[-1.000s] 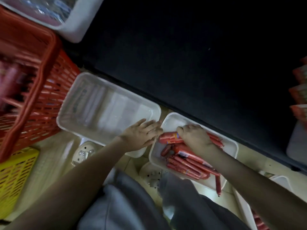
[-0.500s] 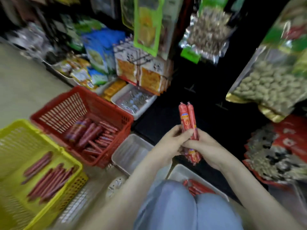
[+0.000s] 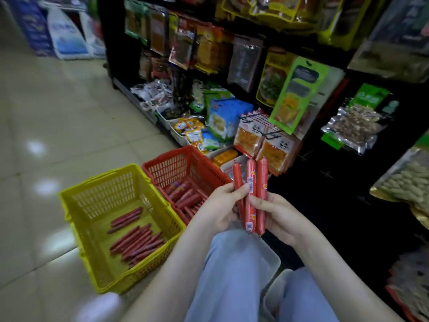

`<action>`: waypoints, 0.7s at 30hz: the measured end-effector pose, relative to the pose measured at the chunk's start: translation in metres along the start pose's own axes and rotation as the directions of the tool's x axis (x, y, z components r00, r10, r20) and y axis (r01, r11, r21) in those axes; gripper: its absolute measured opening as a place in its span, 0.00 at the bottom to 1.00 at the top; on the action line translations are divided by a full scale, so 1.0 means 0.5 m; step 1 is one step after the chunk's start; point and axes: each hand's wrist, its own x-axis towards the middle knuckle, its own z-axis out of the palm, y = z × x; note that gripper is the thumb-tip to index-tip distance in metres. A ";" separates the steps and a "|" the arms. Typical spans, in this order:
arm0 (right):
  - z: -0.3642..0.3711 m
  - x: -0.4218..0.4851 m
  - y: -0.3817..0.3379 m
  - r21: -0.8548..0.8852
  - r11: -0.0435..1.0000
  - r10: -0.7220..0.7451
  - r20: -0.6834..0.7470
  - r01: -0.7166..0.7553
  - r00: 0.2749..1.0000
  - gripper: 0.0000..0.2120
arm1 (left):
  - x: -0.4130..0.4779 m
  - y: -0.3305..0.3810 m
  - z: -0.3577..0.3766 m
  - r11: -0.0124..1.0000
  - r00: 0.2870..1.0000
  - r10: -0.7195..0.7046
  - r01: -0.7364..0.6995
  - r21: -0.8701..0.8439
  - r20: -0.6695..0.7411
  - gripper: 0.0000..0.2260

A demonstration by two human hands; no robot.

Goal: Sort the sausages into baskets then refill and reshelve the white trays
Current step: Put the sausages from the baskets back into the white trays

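i'm holding three red sausages (image 3: pixel 251 177) upright in front of me, both hands gripping the bunch. my left hand (image 3: pixel 216 212) is wrapping the left side, with the thumb lying across the front. my right hand (image 3: pixel 283 217) is curling round the lower right side, fingers behind and thumb in front. neither hand is slack. the leftmost sausage is looking thinner than the other two. the middle one is showing a barcode label, the right one a yellow patch (print too small to read).

the bunch is hanging above my knees in light blue trousers (image 3: pixel 232 275). under them a white tray (image 3: pixel 269 256) is lying on the floor (image 3: pixel 58 112), and a second white tray (image 3: pixel 275 291) is peeking out between my legs. i can't tell what either is holding.

a yellow basket (image 3: pixel 109 191) is sitting on the floor to my left, with a loose pile of thin dark-red sausages (image 3: pixel 137 240) on its bottom. a red basket (image 3: pixel 171 166) is standing just beside its far side, nearer the foot of the shelf (image 3: pixel 290 94), with more sausages (image 3: pixel 185 196) inside. snack packets are hanging on the shelf hooks and filling bins along its base.
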 end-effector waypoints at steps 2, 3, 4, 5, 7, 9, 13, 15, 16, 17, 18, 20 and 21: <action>0.045 0.027 -0.010 -0.049 0.999 0.000 0.008 0.000 1.000 0.19 | -0.027 0.028 -0.041 0.999 1.000 0.023 -0.023 -0.031 -0.021 0.11; 0.068 0.040 -0.016 -0.076 0.997 -0.003 0.016 0.004 1.000 0.19 | -0.039 0.040 -0.062 0.998 0.999 0.040 -0.042 -0.046 -0.033 0.11; 0.090 0.053 -0.019 -0.109 0.994 -0.006 0.026 0.009 1.000 0.19 | -0.052 0.052 -0.083 0.996 0.997 0.058 -0.061 -0.063 -0.047 0.11; 0.113 0.065 -0.022 -0.145 0.989 -0.003 0.034 0.008 0.999 0.18 | -0.064 0.062 -0.105 0.994 0.995 0.073 -0.078 -0.081 -0.062 0.10; 0.150 0.094 -0.019 -0.207 0.978 0.031 0.061 -0.018 0.998 0.17 | -0.086 0.072 -0.148 0.986 0.991 0.096 -0.108 -0.126 -0.096 0.08; 0.181 0.125 -0.012 -0.252 0.966 0.091 0.115 -0.060 0.989 0.19 | -0.103 0.074 -0.189 0.978 0.985 0.105 -0.127 -0.163 -0.139 0.07; 0.223 0.186 0.010 -0.340 0.934 0.188 0.209 -0.109 0.960 0.20 | -0.115 0.068 -0.246 0.970 0.968 0.085 -0.134 -0.202 -0.234 0.08; 0.232 0.220 0.024 -0.338 0.931 0.226 0.249 -0.134 0.942 0.21 | -0.110 0.065 -0.269 0.967 0.956 0.071 -0.136 -0.214 -0.286 0.08; 0.235 0.238 0.030 -0.338 0.930 0.242 0.269 -0.143 0.932 0.22 | -0.104 0.066 -0.282 0.966 0.949 0.066 -0.138 -0.217 -0.309 0.09; 0.240 0.258 0.036 -0.333 0.931 0.255 0.289 -0.153 0.923 0.21 | -0.096 0.067 -0.295 0.965 0.942 0.057 -0.137 -0.224 -0.331 0.10; 0.242 0.282 0.043 -0.324 0.932 0.263 0.301 -0.161 0.917 0.20 | -0.087 0.067 -0.310 0.963 0.932 0.046 -0.136 -0.232 -0.359 0.11; 0.242 0.334 0.060 -0.314 0.935 0.263 0.304 -0.164 0.916 0.19 | -0.069 0.061 -0.350 0.958 0.903 0.021 -0.141 -0.248 -0.430 0.10; 0.238 0.363 0.072 -0.326 0.933 0.252 0.288 -0.152 0.924 0.19 | -0.061 0.055 -0.375 0.958 0.875 0.005 -0.143 -0.248 -0.485 0.08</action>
